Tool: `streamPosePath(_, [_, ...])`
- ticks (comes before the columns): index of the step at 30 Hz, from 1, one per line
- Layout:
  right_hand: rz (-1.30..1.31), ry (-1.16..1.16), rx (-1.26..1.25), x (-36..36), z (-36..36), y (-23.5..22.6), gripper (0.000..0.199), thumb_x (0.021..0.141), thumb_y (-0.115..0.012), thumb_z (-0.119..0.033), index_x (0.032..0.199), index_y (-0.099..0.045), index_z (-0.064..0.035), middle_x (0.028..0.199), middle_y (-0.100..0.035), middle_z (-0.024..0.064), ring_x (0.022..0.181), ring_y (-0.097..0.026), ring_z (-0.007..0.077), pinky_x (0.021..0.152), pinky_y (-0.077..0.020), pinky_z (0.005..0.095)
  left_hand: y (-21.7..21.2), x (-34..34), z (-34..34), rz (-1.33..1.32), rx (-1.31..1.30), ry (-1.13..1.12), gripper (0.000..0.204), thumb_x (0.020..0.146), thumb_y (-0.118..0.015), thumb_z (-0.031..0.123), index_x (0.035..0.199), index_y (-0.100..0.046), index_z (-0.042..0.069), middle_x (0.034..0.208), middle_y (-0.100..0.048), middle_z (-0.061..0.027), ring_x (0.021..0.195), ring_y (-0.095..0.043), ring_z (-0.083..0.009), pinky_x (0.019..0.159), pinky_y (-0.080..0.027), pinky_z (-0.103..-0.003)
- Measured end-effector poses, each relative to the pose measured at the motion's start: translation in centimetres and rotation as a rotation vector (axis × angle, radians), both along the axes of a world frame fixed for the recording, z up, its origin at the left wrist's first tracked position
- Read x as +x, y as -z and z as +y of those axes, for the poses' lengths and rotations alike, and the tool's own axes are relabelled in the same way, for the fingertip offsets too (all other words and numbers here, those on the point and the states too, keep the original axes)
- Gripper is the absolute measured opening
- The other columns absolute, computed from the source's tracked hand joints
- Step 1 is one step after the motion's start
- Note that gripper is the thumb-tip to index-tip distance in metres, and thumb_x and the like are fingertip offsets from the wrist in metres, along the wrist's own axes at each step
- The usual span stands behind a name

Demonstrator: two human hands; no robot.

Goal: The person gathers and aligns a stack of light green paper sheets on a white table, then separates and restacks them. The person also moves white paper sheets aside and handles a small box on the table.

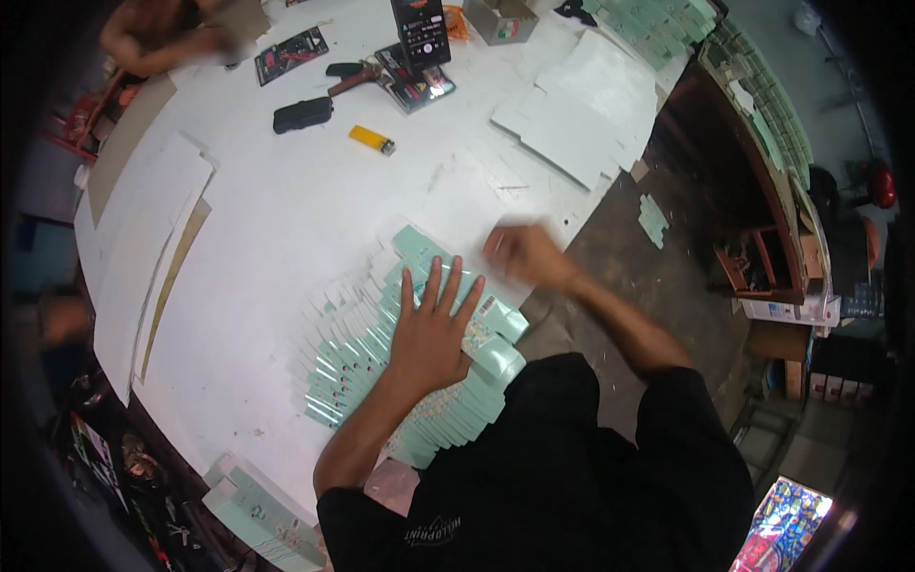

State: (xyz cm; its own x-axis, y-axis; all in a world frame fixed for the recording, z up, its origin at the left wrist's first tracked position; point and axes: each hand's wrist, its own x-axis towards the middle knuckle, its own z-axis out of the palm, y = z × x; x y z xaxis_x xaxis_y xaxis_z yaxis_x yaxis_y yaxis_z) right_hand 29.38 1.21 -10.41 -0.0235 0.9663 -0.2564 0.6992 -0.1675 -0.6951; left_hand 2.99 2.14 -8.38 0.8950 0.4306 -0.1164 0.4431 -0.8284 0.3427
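My left hand (431, 329) lies flat with spread fingers on a fan of mint-green folded cartons (448, 419). The cartons overlap in a wide arc on the white table, close against my body. Under the fingers is the top carton (417, 246), its printed panel and end flaps partly covered by the hand. To the right of it, my right hand (526, 254) is raised near the table's right edge. Motion smears its fingers, which look bent, and I cannot make out whether anything is in them.
A yellow lighter (371, 139), a black case (303, 115) and an upright phone (419, 33) are farther back. White sheets lie at the right (581, 114) and left (152, 229). More green cartons (262, 515) stand lower left. Another person's arm (162, 52) reaches in at the far left.
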Motion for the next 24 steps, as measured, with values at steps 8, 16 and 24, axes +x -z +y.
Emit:
streamPosePath(8, [-0.453,0.149,0.34,7.8,1.9,0.5,0.066,0.099,-0.073,-0.03,0.155,-0.048,-0.0058,0.131,-0.068,0.0275,0.119,-0.066,0.0461,0.099,-0.0555,0.0502,1.4,0.4,0.0,-0.126,0.015,-0.084,0.09,0.095,-0.06,0.07,0.161,-0.045,0.01,0.169,-0.033,-0.0267,0.159,-0.023,-0.0478,0.125,-0.01,-0.073])
streamPosePath(16, [0.594,0.107,-0.147,-3.1,-1.3,-1.5,0.041,0.102,-0.072,-0.013,0.14,-0.065,-0.0007,0.107,-0.076,0.0088,0.096,-0.065,0.0115,0.082,-0.0545,0.0333,0.7,0.2,0.0,-0.241,0.028,-0.11,0.088,0.103,-0.052,0.063,0.158,-0.042,-0.006,0.169,-0.031,-0.0292,0.16,-0.022,-0.0464,0.124,-0.01,-0.074])
streamPosePath(24, [1.079,0.13,-0.408,-2.4,-0.9,-0.7,0.045,0.1,-0.068,-0.005,0.144,-0.057,0.0007,0.102,-0.073,0.0012,0.081,-0.061,0.0034,0.061,-0.0451,0.0187,0.6,0.0,-0.4,-0.341,0.011,-0.102,0.09,0.099,-0.059,0.062,0.157,-0.043,-0.005,0.17,-0.024,-0.0318,0.16,-0.019,-0.0506,0.12,-0.01,-0.079])
